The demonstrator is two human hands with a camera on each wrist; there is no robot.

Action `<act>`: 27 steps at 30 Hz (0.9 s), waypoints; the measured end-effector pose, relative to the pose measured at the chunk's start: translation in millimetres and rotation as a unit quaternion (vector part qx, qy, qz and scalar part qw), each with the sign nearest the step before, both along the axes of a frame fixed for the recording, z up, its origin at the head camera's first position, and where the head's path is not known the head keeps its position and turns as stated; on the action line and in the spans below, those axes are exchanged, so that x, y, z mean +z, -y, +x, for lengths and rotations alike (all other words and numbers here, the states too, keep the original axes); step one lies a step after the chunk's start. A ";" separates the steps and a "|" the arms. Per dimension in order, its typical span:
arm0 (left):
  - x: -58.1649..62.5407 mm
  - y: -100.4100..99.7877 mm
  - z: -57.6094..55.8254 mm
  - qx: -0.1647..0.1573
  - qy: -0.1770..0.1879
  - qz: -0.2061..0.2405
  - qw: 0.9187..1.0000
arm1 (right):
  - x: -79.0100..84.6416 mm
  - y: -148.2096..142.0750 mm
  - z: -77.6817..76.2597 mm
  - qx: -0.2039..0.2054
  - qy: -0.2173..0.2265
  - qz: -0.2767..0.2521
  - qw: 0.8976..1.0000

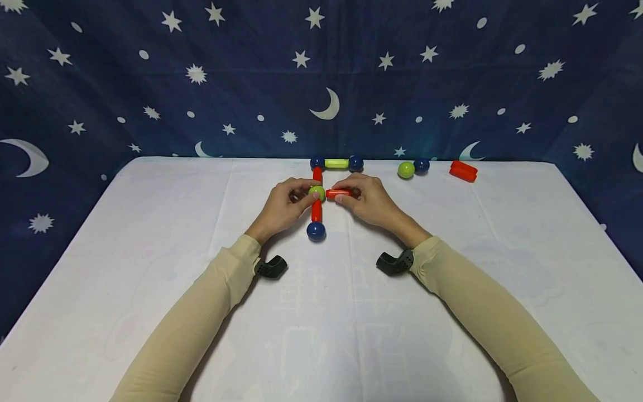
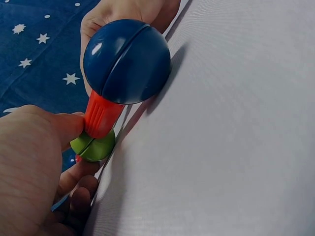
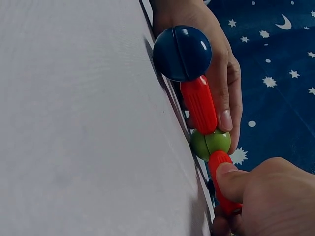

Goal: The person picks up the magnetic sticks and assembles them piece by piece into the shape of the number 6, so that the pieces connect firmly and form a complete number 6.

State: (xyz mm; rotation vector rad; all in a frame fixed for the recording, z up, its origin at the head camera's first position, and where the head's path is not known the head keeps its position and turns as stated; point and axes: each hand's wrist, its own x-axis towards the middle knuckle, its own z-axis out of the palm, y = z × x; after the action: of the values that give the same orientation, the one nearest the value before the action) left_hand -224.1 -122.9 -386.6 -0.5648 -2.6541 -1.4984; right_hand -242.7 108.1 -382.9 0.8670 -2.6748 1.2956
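My left hand (image 1: 287, 204) pinches a green ball (image 1: 317, 192) between thumb and fingers. Red rods join that ball to a blue ball (image 1: 316, 231) on the near side and another blue ball (image 1: 317, 162) on the far side. From the far one a yellow-green rod (image 1: 336, 163) runs right to a third blue ball (image 1: 355, 163). My right hand (image 1: 369, 200) pinches a loose-ended red rod (image 3: 222, 179), its tip at the green ball's right side. Whether the tip touches the ball is hard to tell.
To the right, near the table's back edge, lie a green ball (image 1: 406, 170), a blue ball (image 1: 421, 166) and red rods (image 1: 463, 171) side by side. A white cloth covers the table (image 1: 321, 335). Behind it hangs a dark blue curtain (image 1: 351, 78) with stars and moons.
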 end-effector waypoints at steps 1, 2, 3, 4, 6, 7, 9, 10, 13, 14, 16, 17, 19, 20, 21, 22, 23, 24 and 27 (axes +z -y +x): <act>0.0 -0.1 0.0 -0.001 -0.001 0.003 1.000 | -0.2 0.3 0.1 0.000 -0.003 -0.001 1.000; -0.1 -0.1 0.1 -0.001 -0.001 0.006 1.000 | -0.6 0.6 -0.2 0.001 -0.006 -0.002 1.000; -0.2 -0.2 0.0 -0.001 -0.002 0.009 1.000 | -0.7 1.0 -0.3 0.002 -0.009 -0.003 1.000; -0.2 -0.3 0.0 -0.001 -0.002 0.011 1.000 | -0.7 1.2 -0.3 0.003 -0.012 -0.004 1.000; -0.3 -0.4 0.1 -0.001 -0.002 0.012 1.000 | -0.6 1.7 -0.3 0.003 -0.013 -0.005 1.000; -0.2 -0.4 0.2 -0.001 -0.001 0.012 1.000 | -0.6 1.8 -0.4 0.003 -0.013 -0.006 1.000; -0.2 -0.5 0.2 -0.001 -0.002 0.011 1.000 | -0.6 1.9 -0.4 0.002 -0.012 -0.006 1.000; 0.0 -0.6 0.3 -0.001 -0.002 0.011 1.000 | -0.5 2.0 -0.5 0.000 -0.011 -0.006 1.000; 0.1 -0.6 0.5 0.000 -0.003 0.009 1.000 | -0.6 2.0 -0.4 -0.004 -0.009 -0.002 1.000; 0.1 -0.6 0.5 0.000 -0.004 0.009 1.000 | -0.4 1.8 0.1 -0.006 -0.008 -0.001 1.000; -0.1 -0.7 0.4 0.000 -0.005 0.008 1.000 | -0.7 1.6 0.4 -0.008 -0.007 0.000 1.000; -0.3 -0.6 0.3 0.000 -0.005 0.008 1.000 | -1.0 1.4 0.4 -0.009 -0.007 0.000 1.000; -0.8 -0.7 -0.1 0.000 -0.005 0.007 1.000 | -1.8 1.0 0.4 -0.010 -0.007 -0.001 1.000; -0.9 -0.8 -0.2 -0.001 -0.005 0.007 1.000 | -2.1 0.8 0.5 -0.010 -0.007 -0.002 1.000; -0.9 -0.8 -0.2 -0.001 -0.004 0.007 1.000 | -2.6 0.8 0.2 -0.010 -0.008 -0.001 1.000; -0.9 -0.7 -0.1 -0.001 -0.004 0.007 1.000 | -2.7 0.8 0.1 -0.010 -0.008 -0.002 1.000; -0.9 -0.6 0.0 -0.001 -0.002 0.007 1.000 | -2.9 0.6 0.3 -0.010 -0.008 -0.001 1.000; -0.9 -0.5 0.0 -0.002 -0.001 0.007 1.000 | -2.7 0.7 0.5 -0.010 -0.008 0.000 1.000; -0.4 0.0 0.3 -0.003 0.001 0.009 1.000 | -2.0 1.2 0.4 -0.010 -0.007 0.001 1.000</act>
State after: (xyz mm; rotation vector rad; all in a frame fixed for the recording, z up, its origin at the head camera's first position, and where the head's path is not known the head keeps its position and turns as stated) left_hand -223.8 -122.9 -387.0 -0.5696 -2.6409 -1.5226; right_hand -242.3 106.9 -384.9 0.8437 -2.6679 1.2772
